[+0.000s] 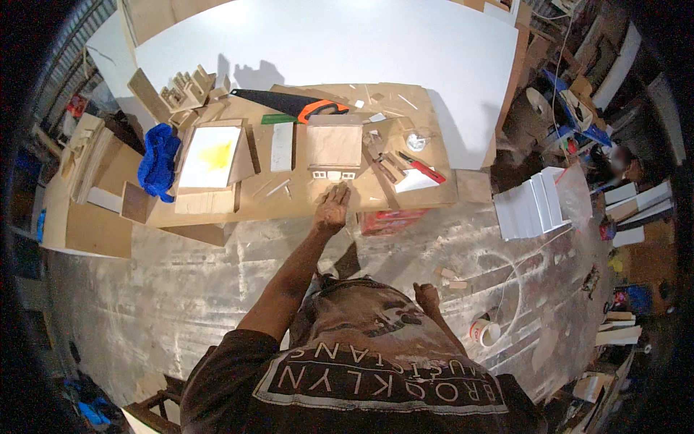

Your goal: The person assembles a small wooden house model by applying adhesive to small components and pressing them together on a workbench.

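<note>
A dark printed shirt (347, 347) is nearest; beyond it the left hand (332, 210), fingers (338, 192) extended and released, is at the front of a small wooden model house (335, 147) on the bench (285, 205); the right hand (427, 296) looks clenched.

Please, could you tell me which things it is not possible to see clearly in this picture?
All in the head view:
Left hand: its back hides the palm; contact between its fingers and the small wooden house is too small to judge.
Right hand: small and dim, so whether it holds anything is unclear.
Red object: partly hidden by the table.
Clutter at the right: blurred, cut off by the dark rim.
</note>
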`<state>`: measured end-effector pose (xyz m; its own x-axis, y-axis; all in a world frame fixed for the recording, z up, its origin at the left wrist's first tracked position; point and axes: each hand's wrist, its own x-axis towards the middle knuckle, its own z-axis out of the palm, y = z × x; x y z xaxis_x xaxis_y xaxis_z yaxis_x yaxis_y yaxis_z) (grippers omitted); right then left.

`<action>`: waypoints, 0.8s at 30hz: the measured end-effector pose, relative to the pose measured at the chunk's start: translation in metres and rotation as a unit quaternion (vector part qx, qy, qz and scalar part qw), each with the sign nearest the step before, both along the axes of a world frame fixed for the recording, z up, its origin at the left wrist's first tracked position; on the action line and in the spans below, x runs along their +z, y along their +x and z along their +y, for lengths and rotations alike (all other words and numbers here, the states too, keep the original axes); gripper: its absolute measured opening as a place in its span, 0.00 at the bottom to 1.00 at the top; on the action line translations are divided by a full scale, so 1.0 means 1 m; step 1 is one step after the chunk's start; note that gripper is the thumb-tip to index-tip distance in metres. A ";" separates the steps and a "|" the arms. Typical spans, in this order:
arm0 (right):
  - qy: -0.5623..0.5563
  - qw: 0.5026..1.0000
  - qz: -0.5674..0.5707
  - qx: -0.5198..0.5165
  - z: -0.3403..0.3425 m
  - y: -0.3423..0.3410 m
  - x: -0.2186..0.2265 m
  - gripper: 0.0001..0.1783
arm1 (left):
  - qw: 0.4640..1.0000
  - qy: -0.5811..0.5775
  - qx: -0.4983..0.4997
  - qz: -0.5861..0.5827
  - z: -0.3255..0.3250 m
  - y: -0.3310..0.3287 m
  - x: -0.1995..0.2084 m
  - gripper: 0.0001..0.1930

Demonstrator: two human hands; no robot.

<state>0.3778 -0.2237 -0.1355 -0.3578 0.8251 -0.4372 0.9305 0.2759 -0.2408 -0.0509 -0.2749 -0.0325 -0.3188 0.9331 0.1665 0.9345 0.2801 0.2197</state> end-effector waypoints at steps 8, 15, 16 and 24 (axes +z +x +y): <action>0.023 0.960 0.012 0.280 -0.074 0.183 -0.183 0.22 | 0.999 -0.025 -0.029 0.019 0.021 -0.009 -0.018 0.25; 0.046 0.966 0.109 0.229 -0.046 0.043 -0.044 0.16 | 0.993 0.048 -0.037 0.098 0.011 -0.044 -0.035 0.21; 0.020 0.969 0.020 0.244 -0.040 0.037 -0.036 0.19 | 0.994 0.029 -0.058 0.088 0.014 -0.032 -0.029 0.20; 0.008 0.986 0.157 0.062 -0.027 -0.046 0.031 0.19 | 0.997 0.037 -0.066 -0.017 -0.016 -0.058 -0.027 0.16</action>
